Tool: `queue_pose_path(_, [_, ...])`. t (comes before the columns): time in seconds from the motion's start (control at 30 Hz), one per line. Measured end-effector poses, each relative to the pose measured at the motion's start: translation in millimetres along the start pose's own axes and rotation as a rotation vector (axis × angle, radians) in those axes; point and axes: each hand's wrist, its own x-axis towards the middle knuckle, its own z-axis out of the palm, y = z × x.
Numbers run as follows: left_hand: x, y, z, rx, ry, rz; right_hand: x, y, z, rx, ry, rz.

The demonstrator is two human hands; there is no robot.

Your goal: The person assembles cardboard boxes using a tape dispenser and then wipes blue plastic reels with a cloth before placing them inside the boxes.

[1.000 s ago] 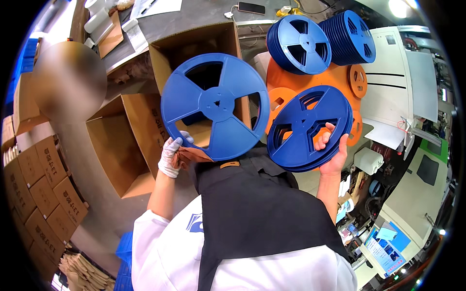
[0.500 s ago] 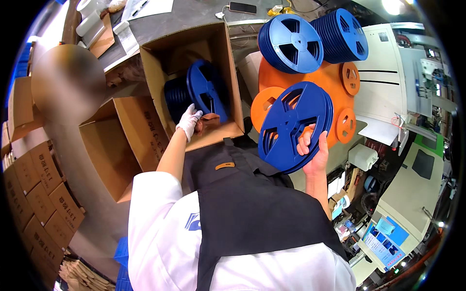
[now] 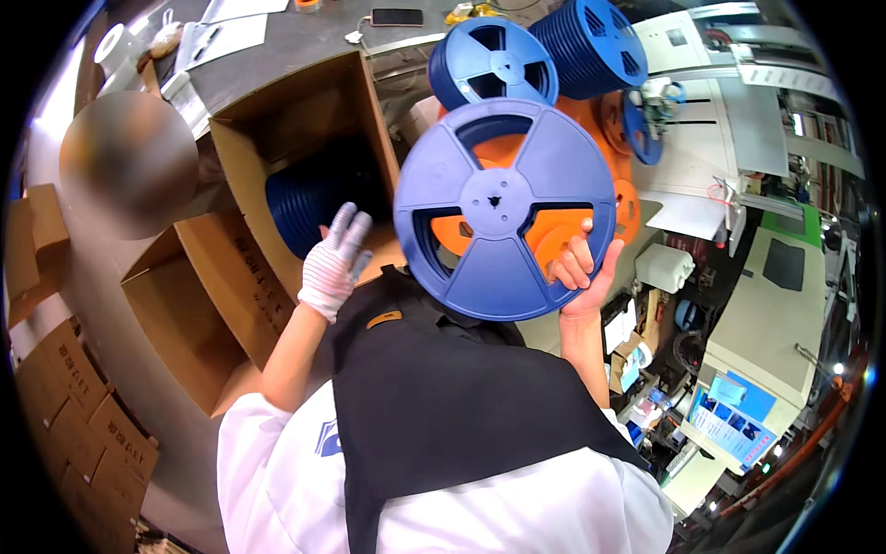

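Gloved in white, the left hand (image 3: 334, 266) sits left of centre with its fingers spread apart and holding nothing, resting at the front edge of an open cardboard box (image 3: 277, 129). Inside that box, in its shadowed middle, a stack of blue reels (image 3: 309, 205) lies on edge just above the fingertips. Lower left of it stands a second, open brown carton (image 3: 189, 319). At the centre of the frame a large blue reel (image 3: 503, 208) is held up facing the camera, orange reels (image 3: 554, 235) showing through its cut-outs. Its lower right rim is clamped by the bare right hand (image 3: 580, 272), fingers curled through an opening. Further blue reels (image 3: 540, 55) lean together at upper centre on the grey table (image 3: 295, 42).
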Motion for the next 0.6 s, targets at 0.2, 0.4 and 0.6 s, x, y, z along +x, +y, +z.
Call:
queue_pose_path(0.2, [26, 56, -24, 0.252, -0.188, 0.490, 10, -4, 8, 0.192, -0.124, 0.041])
queue_pose_path(0.4, [23, 50, -17, 0.223, -0.062, 0.562, 23, -8, 18, 0.059, -0.121, 0.049])
queue_pose_path(0.6, [12, 49, -23, -0.302, -0.023, 0.282, 37, -12, 46, -0.529, 0.242, -0.018])
